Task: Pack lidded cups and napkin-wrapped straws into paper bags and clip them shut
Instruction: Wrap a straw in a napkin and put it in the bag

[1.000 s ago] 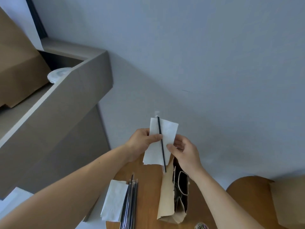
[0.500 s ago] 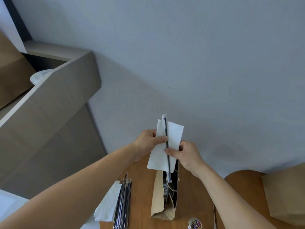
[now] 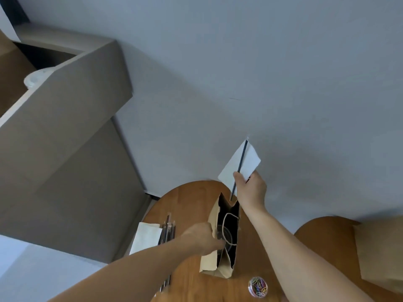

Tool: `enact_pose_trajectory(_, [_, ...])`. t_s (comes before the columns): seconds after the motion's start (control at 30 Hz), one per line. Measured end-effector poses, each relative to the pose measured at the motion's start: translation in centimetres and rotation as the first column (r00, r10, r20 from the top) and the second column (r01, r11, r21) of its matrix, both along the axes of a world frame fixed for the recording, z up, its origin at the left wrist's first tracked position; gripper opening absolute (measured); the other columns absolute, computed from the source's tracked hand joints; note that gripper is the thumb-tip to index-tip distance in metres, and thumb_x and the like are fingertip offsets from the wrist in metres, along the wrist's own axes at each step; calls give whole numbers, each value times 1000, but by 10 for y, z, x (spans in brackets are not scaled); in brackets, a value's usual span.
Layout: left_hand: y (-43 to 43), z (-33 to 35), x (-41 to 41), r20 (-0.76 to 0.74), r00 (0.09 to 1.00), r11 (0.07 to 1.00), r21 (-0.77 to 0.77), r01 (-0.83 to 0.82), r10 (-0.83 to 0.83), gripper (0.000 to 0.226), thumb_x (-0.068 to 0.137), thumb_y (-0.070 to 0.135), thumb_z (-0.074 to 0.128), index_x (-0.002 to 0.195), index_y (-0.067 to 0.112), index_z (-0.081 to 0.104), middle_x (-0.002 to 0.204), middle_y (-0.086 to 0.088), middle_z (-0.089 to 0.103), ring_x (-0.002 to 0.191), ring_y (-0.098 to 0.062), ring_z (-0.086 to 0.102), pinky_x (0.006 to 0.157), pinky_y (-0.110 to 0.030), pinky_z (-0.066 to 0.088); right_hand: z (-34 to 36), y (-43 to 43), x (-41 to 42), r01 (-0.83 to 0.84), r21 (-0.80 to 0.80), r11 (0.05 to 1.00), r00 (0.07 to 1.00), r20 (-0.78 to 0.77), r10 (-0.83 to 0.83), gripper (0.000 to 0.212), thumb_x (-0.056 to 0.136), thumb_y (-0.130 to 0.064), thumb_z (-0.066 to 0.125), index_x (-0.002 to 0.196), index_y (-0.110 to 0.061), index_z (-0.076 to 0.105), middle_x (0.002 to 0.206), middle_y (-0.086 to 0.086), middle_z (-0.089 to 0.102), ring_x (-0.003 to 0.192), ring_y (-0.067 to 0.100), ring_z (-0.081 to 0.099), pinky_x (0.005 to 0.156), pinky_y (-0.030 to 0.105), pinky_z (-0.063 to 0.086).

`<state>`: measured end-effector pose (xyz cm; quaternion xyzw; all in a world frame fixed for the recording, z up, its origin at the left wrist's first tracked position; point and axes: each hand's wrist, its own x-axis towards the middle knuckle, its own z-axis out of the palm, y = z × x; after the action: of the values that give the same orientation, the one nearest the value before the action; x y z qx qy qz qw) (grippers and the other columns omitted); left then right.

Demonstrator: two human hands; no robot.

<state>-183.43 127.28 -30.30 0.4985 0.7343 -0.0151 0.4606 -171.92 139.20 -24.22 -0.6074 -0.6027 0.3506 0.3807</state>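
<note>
View from your head, looking down over a round wooden table (image 3: 189,201) set against a pale wall (image 3: 261,73).

Your right hand (image 3: 250,189) is raised above the far edge of the table. Its thumb and fingers are closed in a pinch on a white paper napkin (image 3: 251,161) and a thin black straw (image 3: 242,158) together. The straw lies tilted across the face of the napkin, and its lower end pokes out below your hand, just above the mouth of the bag.

Your left hand (image 3: 202,237) is at an upright brown paper bag (image 3: 210,263), with its fingers curled over the bag's left wall at the open mouth. The hand is blurred, so the exact grip is not clear.

The bag stands on the table between your forearms. A clear lidded cup (image 3: 227,237) sits inside it, and a pale rope handle (image 3: 229,214) loops across the opening.

Left of the bag lie a bundle of black straws (image 3: 168,231) and, just beside it, a stack of white napkins (image 3: 145,239).

Near the bag's base on the right sits a small clear tub of coloured paper clips (image 3: 258,287). A second brown paper bag (image 3: 379,253) stands well apart at the right edge. A grey cabinet (image 3: 65,149) fills the left.
</note>
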Motion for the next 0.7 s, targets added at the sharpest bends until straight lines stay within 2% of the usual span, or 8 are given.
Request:
enact_pose_trajectory(0.1, [2, -7, 12, 0, 997, 996, 45, -71, 71, 49, 92, 61, 45, 91, 13, 59, 79, -2, 61, 68, -18, 61, 57, -30, 52, -27, -17, -9, -12, -66, 998, 999, 44, 15, 12, 94, -23, 62, 98, -11, 61, 90, 0, 65, 82, 18, 61, 57, 17, 39])
enact_pose_trajectory(0.17, [3, -11, 10, 62, 980, 981, 31, -190, 188, 39, 98, 41, 44, 89, 8, 60, 79, -6, 67, 67, -20, 70, 63, -34, 60, -39, -31, -6, -22, -129, 991, 996, 86, 34, 12, 95, -26, 61, 100, -16, 60, 91, -3, 63, 85, 19, 62, 60, 22, 39])
enact_pose_trajectory(0.23, [2, -15, 3, 150, 946, 958, -18, -288, 287, 32, 98, 31, 42, 88, 7, 62, 76, -11, 72, 60, -20, 72, 66, -35, 62, -46, -44, 1, -28, -192, 981, 988, 141, 56, 15, 95, -29, 62, 105, -17, 62, 94, -6, 63, 90, 19, 64, 57, 16, 38])
enact_pose_trajectory(0.33, [4, -21, -7, 237, 876, 908, -88, -410, 419, 29, 98, 26, 45, 87, 4, 62, 65, -13, 70, 52, -25, 69, 55, -30, 58, -46, -55, 18, -115, -251, 961, 950, 254, 180, 25, 95, -31, 62, 115, -16, 62, 109, -2, 67, 98, 19, 66, 54, 6, 34])
enact_pose_trajectory(0.4, [5, -24, -12, 248, 846, 882, -111, -458, 471, 28, 98, 27, 48, 90, 4, 62, 58, -12, 68, 49, -25, 66, 52, -29, 56, -43, -58, 29, -204, -319, 926, 890, 333, 310, 29, 96, -32, 61, 120, -17, 59, 115, -2, 64, 105, 20, 65, 54, 5, 35])
enact_pose_trajectory(0.53, [-2, -25, -8, 296, 835, 884, -98, -456, 464, 27, 98, 23, 46, 88, 3, 61, 56, -9, 69, 49, -24, 68, 49, -28, 54, -44, -67, 37, -330, -503, 799, 731, 399, 553, 15, 95, -30, 61, 104, -18, 61, 99, -2, 65, 86, 14, 64, 57, 15, 39])
enact_pose_trajectory(0.63, [-10, -24, -2, 303, 844, 895, -78, -440, 442, 29, 99, 21, 44, 88, 2, 63, 62, -12, 71, 50, -25, 69, 51, -31, 55, -62, -70, 27, -297, -580, 758, 687, 422, 592, 5, 94, -24, 62, 96, -20, 60, 91, -3, 65, 79, 12, 61, 60, 19, 42])
enact_pose_trajectory(0.7, [-11, -23, -3, 272, 862, 901, -47, -431, 427, 30, 100, 22, 44, 86, 4, 63, 65, -12, 72, 56, -25, 71, 56, -33, 59, -79, -69, 21, -237, -623, 746, 661, 459, 594, 10, 94, -22, 63, 87, -23, 56, 86, -5, 62, 74, 9, 59, 57, 18, 41])
